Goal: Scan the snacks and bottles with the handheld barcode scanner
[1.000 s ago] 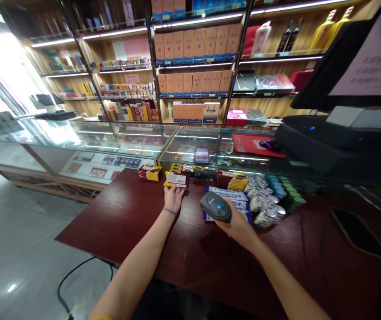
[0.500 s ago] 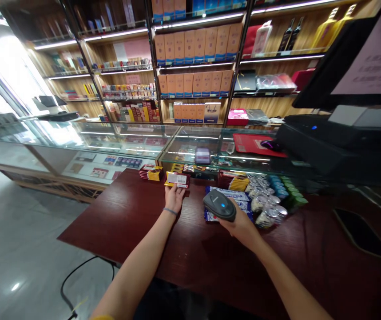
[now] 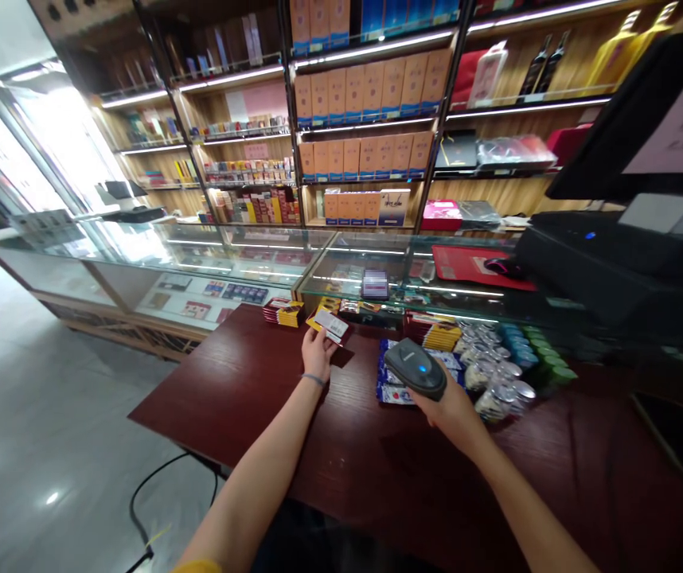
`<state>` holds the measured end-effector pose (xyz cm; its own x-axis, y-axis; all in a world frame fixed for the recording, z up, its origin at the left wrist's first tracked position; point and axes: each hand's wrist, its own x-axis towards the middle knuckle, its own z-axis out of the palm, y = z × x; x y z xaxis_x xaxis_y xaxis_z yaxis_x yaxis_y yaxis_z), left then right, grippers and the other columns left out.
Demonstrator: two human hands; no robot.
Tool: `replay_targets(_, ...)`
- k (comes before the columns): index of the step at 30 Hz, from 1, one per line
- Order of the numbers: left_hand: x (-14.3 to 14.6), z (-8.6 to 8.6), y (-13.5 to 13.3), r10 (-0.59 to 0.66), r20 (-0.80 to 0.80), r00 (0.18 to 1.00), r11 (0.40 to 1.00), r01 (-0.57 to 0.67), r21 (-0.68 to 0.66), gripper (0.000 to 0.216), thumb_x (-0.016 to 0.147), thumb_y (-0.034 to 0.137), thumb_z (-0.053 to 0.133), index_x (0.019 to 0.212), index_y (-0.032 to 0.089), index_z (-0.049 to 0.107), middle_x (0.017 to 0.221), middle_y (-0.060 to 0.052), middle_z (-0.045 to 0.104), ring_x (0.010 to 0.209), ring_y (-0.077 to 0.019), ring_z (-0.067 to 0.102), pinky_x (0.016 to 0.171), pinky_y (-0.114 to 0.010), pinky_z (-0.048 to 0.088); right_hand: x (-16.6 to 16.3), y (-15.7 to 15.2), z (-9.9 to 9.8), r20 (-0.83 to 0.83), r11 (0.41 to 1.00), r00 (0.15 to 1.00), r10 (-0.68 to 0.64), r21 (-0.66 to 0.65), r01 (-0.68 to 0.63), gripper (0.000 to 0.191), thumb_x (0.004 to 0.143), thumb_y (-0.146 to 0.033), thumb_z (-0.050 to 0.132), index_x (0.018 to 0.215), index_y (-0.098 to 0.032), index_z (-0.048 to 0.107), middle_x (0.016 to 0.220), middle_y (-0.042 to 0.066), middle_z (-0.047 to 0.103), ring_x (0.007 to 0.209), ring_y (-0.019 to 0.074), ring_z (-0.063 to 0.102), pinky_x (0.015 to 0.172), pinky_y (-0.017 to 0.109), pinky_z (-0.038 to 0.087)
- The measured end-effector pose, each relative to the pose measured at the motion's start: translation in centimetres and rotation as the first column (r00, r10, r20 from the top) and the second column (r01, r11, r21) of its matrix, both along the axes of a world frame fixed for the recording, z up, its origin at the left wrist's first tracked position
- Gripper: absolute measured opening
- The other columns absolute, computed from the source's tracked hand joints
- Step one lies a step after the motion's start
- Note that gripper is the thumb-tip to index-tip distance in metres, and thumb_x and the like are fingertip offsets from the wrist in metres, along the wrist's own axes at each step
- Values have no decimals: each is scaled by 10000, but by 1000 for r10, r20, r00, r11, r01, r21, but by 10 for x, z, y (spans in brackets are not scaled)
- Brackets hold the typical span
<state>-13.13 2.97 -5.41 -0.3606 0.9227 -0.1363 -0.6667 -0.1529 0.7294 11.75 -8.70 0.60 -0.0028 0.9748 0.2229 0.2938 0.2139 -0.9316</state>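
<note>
My left hand (image 3: 317, 352) grips the near edge of a flat red-and-yellow snack packet (image 3: 330, 324), whose white barcode label faces up. The packet is tilted slightly over the dark red table. In my right hand (image 3: 450, 404) is a black barcode scanner (image 3: 416, 368) with a lit blue light, its head pointing left towards the packet. Beneath and behind the scanner lie blue-and-white packets (image 3: 397, 394). A stack of red-and-yellow packets (image 3: 285, 312) sits left of my left hand, and another stack (image 3: 433, 330) stands behind the scanner.
Clear jars with silver lids (image 3: 495, 398), blue cans (image 3: 516, 346) and green cans (image 3: 548, 354) crowd the right side. A phone (image 3: 679, 434) lies further right. Behind the table (image 3: 228, 398) runs a glass display counter (image 3: 246, 255), with a dark monitor (image 3: 622, 135) at the right.
My left hand has tilted and turned the packet, its right end now lower. My right hand still holds the scanner. The whole view has shifted a little to the left.
</note>
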Motion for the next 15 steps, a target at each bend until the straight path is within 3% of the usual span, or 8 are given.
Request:
replay_targets(4,-5,0,4,152,-203,967,988,-152,17,343,816,269,785,1127,181,670,1010,-64,745,815,-164,739,742,-304,617,3,-1,4,9,1000,1000,-1,-4,1,474,789,-381,725,1217,-231,586,624,-48,633,410,134,495,418,246,390)
replay_targets(7,-18,4,13,321,-317,892,947,-313,78,313,825,244,768,1120,163,703,1049,-90,757,937,-188,743,847,-321,611,7,-1,7,2,999,1000,10,-32,-10,482,823,-438,708,1222,-211,560,593,-65,600,381,122,453,425,255,392)
replay_targets(11,-54,13,22,539,-459,706,838,-504,208,256,864,224,702,1110,163,734,1106,-94,762,1038,-207,732,968,-348,577,12,0,7,2,999,1000,12,-29,-12,502,823,-465,721,1212,-199,550,565,-72,576,386,131,456,434,264,397)
replay_targets(13,-77,17,23,586,-558,588,804,-510,307,255,900,242,657,1130,175,745,1115,-82,770,1070,-214,726,1009,-362,558,13,1,6,10,1000,1000,11,-26,-10,464,825,-465,722,1169,-202,554,554,-70,578,386,136,468,443,268,407)
replay_targets(15,-103,19,21,573,-681,455,812,-425,400,269,939,277,622,1163,200,750,1153,-72,772,1110,-221,717,1044,-381,540,14,1,5,19,1000,1000,6,-18,-6,414,824,-460,726,1106,-210,554,541,-69,578,386,139,477,452,271,418)
